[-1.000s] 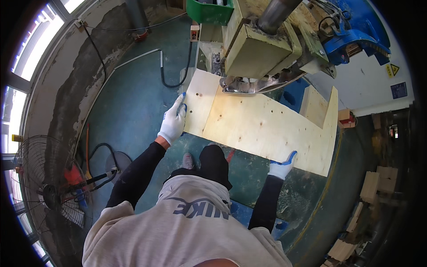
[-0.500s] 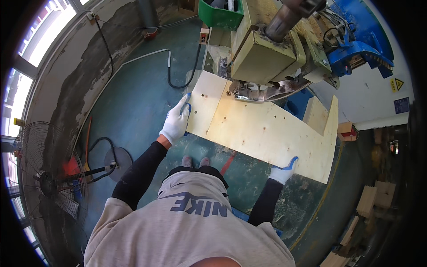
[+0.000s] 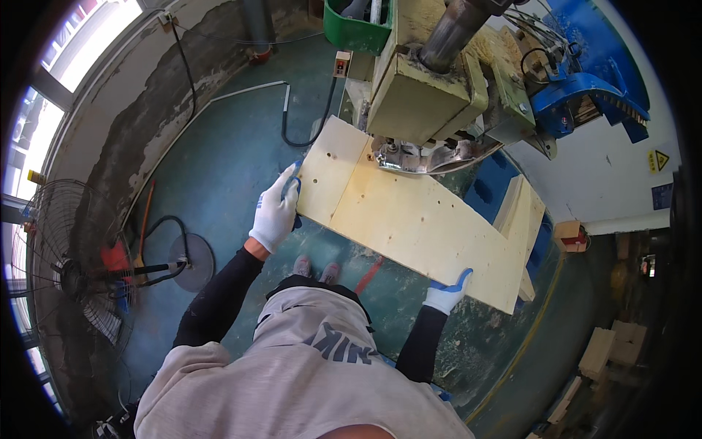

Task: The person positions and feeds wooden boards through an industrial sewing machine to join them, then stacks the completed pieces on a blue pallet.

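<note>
A large pale plywood panel (image 3: pixel 395 212) with a seam across it and several small holes lies under the head of a machine. My left hand (image 3: pixel 278 211), in a white glove with blue palm, grips the panel's left edge, fingers wrapped round it. My right hand (image 3: pixel 449 291), gloved alike, holds the near edge toward the right end, thumb on top and the other fingers hidden underneath. A curved metal guard (image 3: pixel 439 157) below the pale green machine head (image 3: pixel 420 102) sits over the panel's far edge; any cutting part there is hidden.
More pale wood (image 3: pixel 523 212) rests behind the panel's right end. A green bin (image 3: pixel 358 29) and a blue machine part (image 3: pixel 592 106) are at the back. A caged fan (image 3: pixel 73 271) stands left, near a round base (image 3: pixel 194 263). Wood blocks (image 3: pixel 599 351) lie at lower right.
Both hands and the panel have shifted left in the view, and the panel's right end has come nearer me. More of the wood behind that end shows. Both hands keep their hold.
</note>
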A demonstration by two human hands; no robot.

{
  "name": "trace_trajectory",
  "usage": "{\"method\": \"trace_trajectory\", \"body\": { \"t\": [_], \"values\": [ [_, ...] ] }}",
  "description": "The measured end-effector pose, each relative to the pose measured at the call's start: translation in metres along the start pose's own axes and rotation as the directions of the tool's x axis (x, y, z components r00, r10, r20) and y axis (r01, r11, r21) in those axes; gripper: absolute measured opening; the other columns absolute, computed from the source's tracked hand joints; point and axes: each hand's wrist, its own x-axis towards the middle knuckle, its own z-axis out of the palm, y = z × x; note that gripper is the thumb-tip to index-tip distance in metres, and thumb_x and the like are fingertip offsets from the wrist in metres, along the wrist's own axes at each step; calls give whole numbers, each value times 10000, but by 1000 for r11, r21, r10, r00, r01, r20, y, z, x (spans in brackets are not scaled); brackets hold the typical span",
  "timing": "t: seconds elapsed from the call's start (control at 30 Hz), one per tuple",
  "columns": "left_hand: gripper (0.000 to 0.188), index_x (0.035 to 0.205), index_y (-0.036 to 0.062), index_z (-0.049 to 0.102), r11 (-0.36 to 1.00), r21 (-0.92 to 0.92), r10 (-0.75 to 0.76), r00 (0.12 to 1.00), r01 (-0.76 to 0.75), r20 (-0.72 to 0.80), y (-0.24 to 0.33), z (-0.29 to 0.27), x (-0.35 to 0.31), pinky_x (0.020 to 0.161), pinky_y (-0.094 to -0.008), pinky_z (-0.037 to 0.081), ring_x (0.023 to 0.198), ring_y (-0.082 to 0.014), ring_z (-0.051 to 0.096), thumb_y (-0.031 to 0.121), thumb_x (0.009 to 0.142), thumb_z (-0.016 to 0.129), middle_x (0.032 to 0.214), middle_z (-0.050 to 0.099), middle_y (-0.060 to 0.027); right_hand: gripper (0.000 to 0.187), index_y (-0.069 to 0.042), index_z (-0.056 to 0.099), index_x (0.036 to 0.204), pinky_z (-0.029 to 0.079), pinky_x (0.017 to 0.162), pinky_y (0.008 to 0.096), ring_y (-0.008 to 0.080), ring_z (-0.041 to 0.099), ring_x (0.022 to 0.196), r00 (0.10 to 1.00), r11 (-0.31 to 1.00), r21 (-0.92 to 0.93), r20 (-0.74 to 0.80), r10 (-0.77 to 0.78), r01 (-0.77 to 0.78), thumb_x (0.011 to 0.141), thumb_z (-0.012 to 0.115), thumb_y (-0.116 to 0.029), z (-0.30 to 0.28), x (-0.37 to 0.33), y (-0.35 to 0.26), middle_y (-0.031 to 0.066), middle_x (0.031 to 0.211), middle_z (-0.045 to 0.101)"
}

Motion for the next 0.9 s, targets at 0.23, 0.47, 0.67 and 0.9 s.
{"method": "trace_trajectory", "body": {
  "t": [0.23, 0.47, 0.67, 0.9],
  "values": [
    [372, 1376, 0, 543, 939, 48, 344, 931, -341, -119, -52, 15, 24, 585, -285, 495, 614, -122, 590, 95, 1019, 500, 811, 668, -122, 631, -52, 391, 1510, 281, 1196, 483, 314, 393, 1416, 987, 990, 129, -148, 69, -50, 1044, 468, -471, -37, -23, 73, 119, 1568, 401],
    [381, 1372, -15, 548, 986, -134, 93, 994, -100, -54, -19, 28, -13, 931, -303, 489, 1039, -137, 621, 136, 1025, 510, 1147, 702, -169, 613, 3, 393, 1492, 318, 1179, 468, 323, 436, 1382, 979, 979, -169, -153, -138, 112, 1059, 462, -426, -6, -13, -18, 167, 1523, 447],
    [388, 1373, -4, 551, 964, -265, 16, 994, 14, 108, -23, 72, 14, 963, -296, 466, 1063, -163, 618, 171, 1028, 519, 1167, 691, -145, 620, 10, 376, 1500, 328, 1178, 439, 302, 439, 1383, 947, 921, -271, -79, -310, 279, 1067, 438, -429, 7, -14, -63, 160, 1529, 438],
    [410, 1416, 25, 539, 958, -228, -113, 957, 177, 265, 3, 67, 31, 651, -218, 435, 744, -45, 470, 188, 1043, 488, 885, 567, 44, 577, 19, 419, 1467, 368, 1152, 419, 281, 495, 1338, 930, 891, -352, -124, -347, 285, 1068, 459, -397, 5, -14, -75, 156, 1490, 488]
  ]
}}
